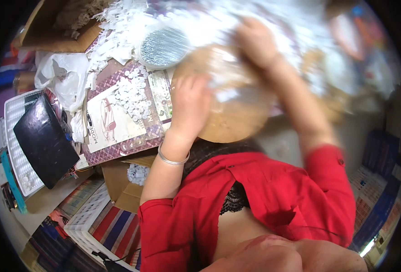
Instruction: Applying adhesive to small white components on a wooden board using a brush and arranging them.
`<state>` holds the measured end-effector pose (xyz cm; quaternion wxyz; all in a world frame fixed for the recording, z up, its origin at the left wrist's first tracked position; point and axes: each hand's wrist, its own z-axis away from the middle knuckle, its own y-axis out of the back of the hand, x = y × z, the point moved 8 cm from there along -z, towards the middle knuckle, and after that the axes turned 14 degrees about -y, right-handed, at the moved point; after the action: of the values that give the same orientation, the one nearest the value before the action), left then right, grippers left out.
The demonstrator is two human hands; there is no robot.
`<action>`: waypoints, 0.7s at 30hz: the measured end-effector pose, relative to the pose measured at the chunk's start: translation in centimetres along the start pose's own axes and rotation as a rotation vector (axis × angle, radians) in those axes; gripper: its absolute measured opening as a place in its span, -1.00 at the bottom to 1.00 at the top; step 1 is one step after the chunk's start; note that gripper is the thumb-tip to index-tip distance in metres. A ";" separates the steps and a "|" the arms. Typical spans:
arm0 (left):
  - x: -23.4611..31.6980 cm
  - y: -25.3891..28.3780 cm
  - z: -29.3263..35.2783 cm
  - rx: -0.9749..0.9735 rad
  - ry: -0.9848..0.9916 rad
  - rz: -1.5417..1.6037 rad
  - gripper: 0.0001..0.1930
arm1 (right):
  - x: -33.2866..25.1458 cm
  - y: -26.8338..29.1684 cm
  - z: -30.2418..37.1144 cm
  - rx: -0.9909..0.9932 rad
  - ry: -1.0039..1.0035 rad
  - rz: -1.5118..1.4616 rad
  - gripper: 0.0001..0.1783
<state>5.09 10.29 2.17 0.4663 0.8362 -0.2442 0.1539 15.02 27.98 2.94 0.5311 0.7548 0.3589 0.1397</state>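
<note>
A round brown board lies in front of me, with a crinkled clear plastic bag on top of it. My left hand rests at the board's left edge, palm down, its fingers somewhat blurred but lying loosely. Over the board's far right side is my right hand, smeared by motion, so its grip cannot be made out. Just beyond my left hand stands a round clear tub full of thin metal pins. Small white round plastic pieces lie in a pile to its near left.
White plastic strips are heaped around the tub. An open cardboard box stands far left, near a white plastic bag. Below the table edge is another cardboard box. A white basket tray holds a black sheet.
</note>
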 end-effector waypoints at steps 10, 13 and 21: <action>-0.6 0.0 0.4 -0.001 0.020 -0.027 -0.73 | -2.5 -2.4 6.1 -0.822 -0.537 -0.908 -0.75; -0.5 -0.3 0.3 0.015 -0.007 -0.010 -0.73 | -3.1 -2.2 6.3 -0.894 -0.533 -0.828 -0.74; -0.5 -0.2 0.4 0.046 -0.025 0.015 -0.72 | -2.9 -2.8 6.3 -0.823 -0.505 -0.727 -0.73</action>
<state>4.82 10.18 1.58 0.4428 0.8466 -0.2528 0.1526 15.59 22.07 -1.56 0.8620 0.3261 0.3732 -0.1068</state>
